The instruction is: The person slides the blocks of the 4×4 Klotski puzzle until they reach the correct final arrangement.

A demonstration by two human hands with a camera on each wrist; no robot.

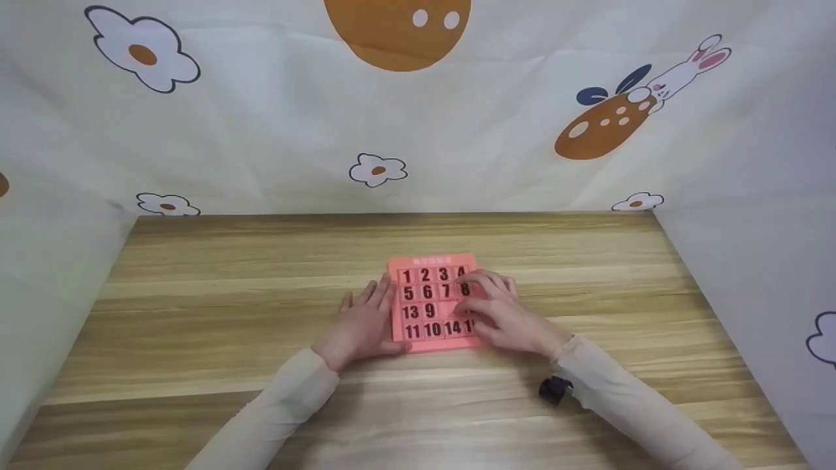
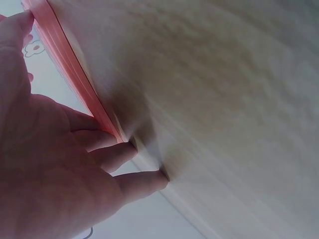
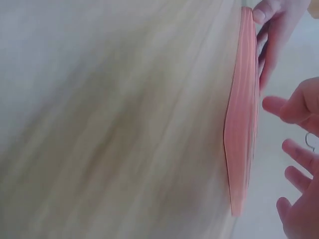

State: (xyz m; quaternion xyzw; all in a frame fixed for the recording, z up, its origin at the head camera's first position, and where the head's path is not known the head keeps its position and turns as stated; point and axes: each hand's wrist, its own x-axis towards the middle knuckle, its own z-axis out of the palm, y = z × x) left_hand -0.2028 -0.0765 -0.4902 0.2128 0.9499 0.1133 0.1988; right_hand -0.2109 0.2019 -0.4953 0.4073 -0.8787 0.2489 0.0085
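Note:
A pink sliding number puzzle (image 1: 434, 260) lies flat on the wooden table, its black-numbered tiles in rows. The upper rows read 1 to 8; below come 13 and 9, then a gap, and a bottom row with 11, 10 and 14. My left hand (image 1: 359, 329) rests along the puzzle's left edge, fingers extended, thumb at the near left corner. In the left wrist view its fingertips touch the pink side (image 2: 75, 64) and the table. Over the right-hand columns hovers my right hand (image 1: 506, 316), fingers spread and loosely bent, covering some tiles. Its fingertips (image 3: 289, 144) are apart from the frame in the right wrist view.
The wood-grain table (image 1: 248, 261) extends around the puzzle. A pale cloth (image 1: 274, 117) printed with flowers and a rabbit hangs behind it and along both sides. A small black device (image 1: 555, 390) sits at my right wrist.

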